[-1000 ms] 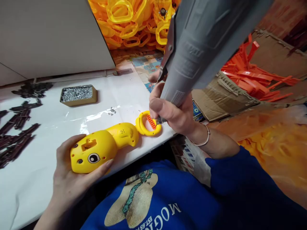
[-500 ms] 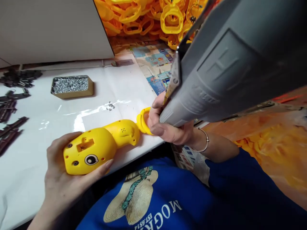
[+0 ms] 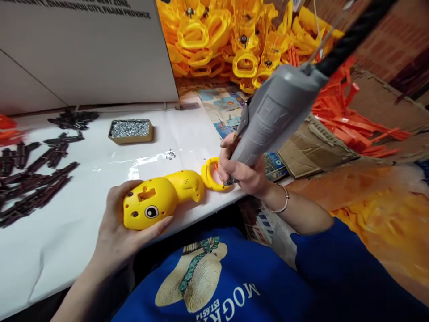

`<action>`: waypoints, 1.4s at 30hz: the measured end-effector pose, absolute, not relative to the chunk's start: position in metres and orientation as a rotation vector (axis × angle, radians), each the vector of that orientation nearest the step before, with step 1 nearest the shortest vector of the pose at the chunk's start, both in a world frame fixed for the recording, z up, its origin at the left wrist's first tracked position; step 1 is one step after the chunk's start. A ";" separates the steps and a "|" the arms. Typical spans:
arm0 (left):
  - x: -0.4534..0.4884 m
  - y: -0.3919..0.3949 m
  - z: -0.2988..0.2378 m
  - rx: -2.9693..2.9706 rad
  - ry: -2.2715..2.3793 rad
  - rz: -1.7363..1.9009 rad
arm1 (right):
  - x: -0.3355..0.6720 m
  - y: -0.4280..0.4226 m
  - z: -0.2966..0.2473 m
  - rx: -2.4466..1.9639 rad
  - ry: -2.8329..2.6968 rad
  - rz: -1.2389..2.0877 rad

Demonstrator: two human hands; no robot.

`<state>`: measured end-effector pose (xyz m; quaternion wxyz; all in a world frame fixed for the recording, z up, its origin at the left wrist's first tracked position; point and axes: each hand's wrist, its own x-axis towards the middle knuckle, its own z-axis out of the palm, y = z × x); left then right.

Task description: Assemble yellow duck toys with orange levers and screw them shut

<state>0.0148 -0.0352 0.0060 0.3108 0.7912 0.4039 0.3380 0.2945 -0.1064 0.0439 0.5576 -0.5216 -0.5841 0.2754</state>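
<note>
at the near edge of the white worktop [image 3: 67,250], the left hand [image 3: 122,232] wraps its grip around the eye end of a yellow toy body [image 3: 157,201], fingers curled under and thumb over the top, so the toy lies across the palm with its narrow end pointing away toward the yellow handle ring [image 3: 212,174]; just right of the toy, the right hand [image 3: 243,172] is closed tight around the barrel of a grey power screwdriver [image 3: 275,114], its tip down at the ring beside the toy's narrow end; the tip could skid off and mark the plastic, likely if the tilted tool is not squared up or the toy rolls in the palm; the ring sits close to the worktop edge and might be pushed off; beyond the toy stands a small tray of screws [image 3: 130,129], left of it dark strips [image 3: 36,179] lie scattered; farther back, yellow parts [image 3: 221,36] are heaped, with orange strips [image 3: 348,103] to their right.
</note>
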 end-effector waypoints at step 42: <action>0.011 -0.043 0.007 1.930 1.129 0.764 | 0.301 -0.043 0.067 -0.763 -0.959 0.535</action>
